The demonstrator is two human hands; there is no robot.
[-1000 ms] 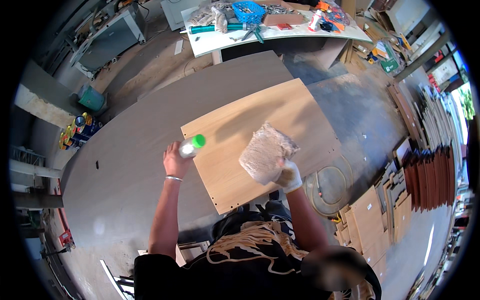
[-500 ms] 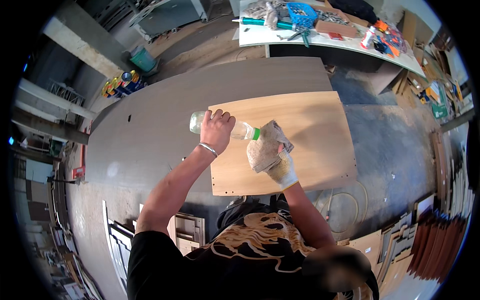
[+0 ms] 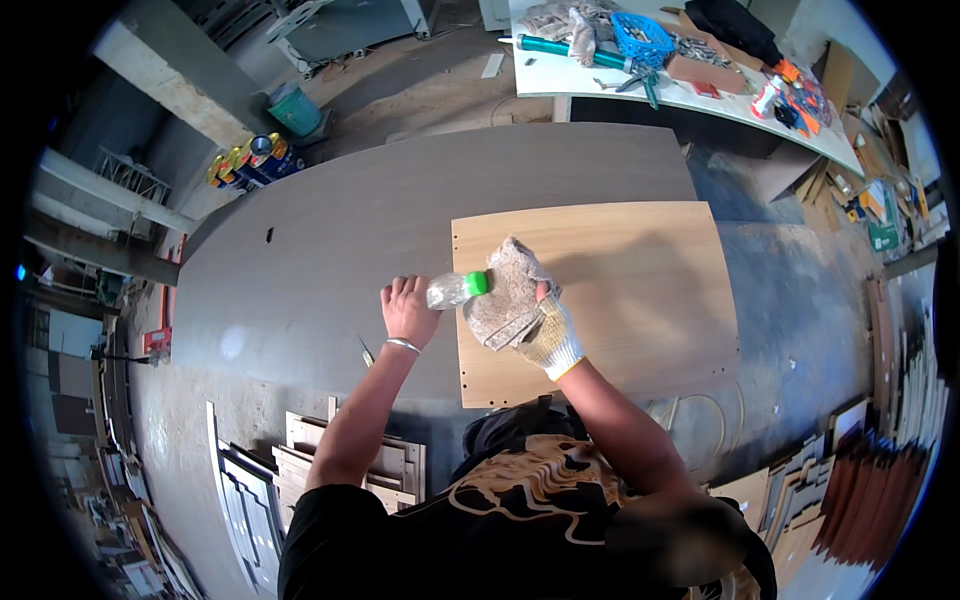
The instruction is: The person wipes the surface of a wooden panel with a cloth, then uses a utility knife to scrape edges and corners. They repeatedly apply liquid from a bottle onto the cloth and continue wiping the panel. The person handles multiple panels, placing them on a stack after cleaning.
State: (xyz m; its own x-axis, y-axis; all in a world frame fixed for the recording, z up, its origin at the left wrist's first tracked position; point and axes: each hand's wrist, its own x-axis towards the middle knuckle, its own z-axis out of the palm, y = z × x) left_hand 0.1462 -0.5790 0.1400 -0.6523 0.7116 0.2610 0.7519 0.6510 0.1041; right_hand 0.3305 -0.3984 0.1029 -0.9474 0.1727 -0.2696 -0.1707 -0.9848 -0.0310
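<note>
My bare left hand, with a bangle at the wrist, is wrapped round a clear plastic bottle. The bottle's green cap end points right and meets the left edge of a beige cloth. In a white and yellow work glove, my right hand grips that folded cloth, thumb on top. The cloth is over the left part of a light wood-grain panel, which has small holes along its edges. Beneath the panel is a large grey tabletop.
A thin knife-like tool lies by the grey table's near edge. At the back right, a white table carries a blue basket, a caulking gun and tools. Paint cans stand at the far left; stacked boards lean at the right.
The bottle has gone from tilted above the panel to lower and further left, its cap now against the cloth. My right hand and the cloth have shifted slightly left.
</note>
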